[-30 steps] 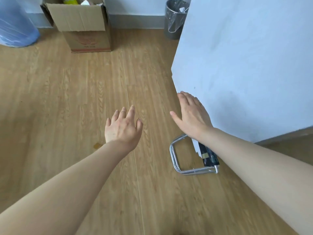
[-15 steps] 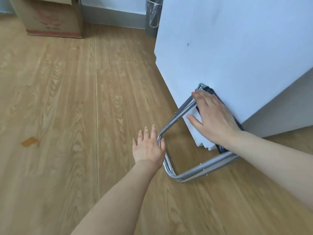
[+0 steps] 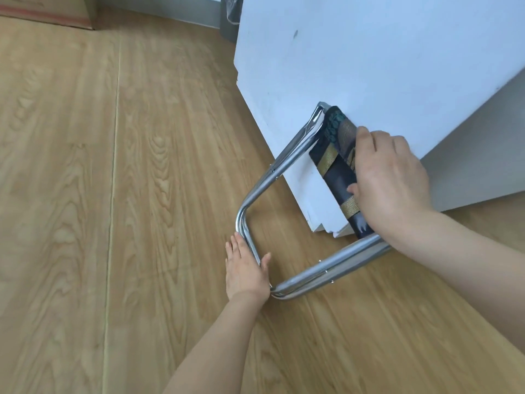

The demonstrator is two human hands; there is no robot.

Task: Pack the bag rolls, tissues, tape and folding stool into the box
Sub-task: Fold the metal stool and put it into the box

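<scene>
The folding stool, folded flat, has a chrome tube frame and a dark patterned fabric seat with gold bands. It leans against a white panel with its lower bend on the wooden floor. My right hand grips the fabric seat end, fingers curled over it and thumb on the cloth. At the frame's lower left bend, my left hand lies with fingers straight; the tube runs between thumb and index finger. Only the bottom edge of the cardboard box shows at the top left. Bag rolls, tissues and tape are out of view.
A grey waste bin with a plastic liner stands behind the white panel's far corner. A grey skirting board runs along the back wall. Wooden floor spreads to the left of the stool.
My view has dropped closer to the stool. My right hand slid down the seat and closed on the fabric. My left hand moved onto the frame's lower bend.
</scene>
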